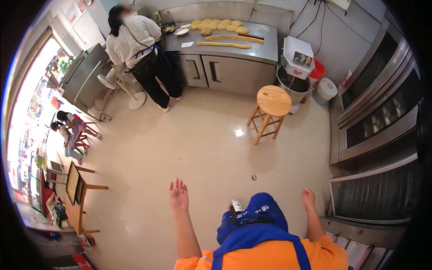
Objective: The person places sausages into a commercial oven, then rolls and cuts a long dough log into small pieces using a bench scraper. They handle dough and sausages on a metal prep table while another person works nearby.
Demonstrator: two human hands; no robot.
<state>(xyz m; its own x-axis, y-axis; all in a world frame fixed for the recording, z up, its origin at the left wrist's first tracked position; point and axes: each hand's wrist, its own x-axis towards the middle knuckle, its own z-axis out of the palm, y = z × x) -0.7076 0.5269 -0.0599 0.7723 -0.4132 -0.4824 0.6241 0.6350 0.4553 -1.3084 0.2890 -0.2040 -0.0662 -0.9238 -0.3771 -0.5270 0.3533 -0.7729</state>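
Note:
My left hand (179,196) is raised over the tiled floor, palm up, its fingers a little apart and nothing in it. My right hand (307,197) is out to the other side with its fingers curled in; no object shows in it. It is nearest to the glass-fronted lower cabinet (373,190) on the right, without touching it. Between my arms hangs a blue apron (256,216) over an orange shirt, and one white shoe (236,204) shows beside it. A round wooden stool (274,100) stands ahead on the floor.
A steel worktable (222,55) at the back bears dough pieces (216,25), long dough strips (223,45) and a rolling pin (250,35). A person (140,50) stands there. A dough mixer (297,60), steel ovens (371,87), a pedestal fan (135,99) and a wooden table (76,214) with trays surround the floor.

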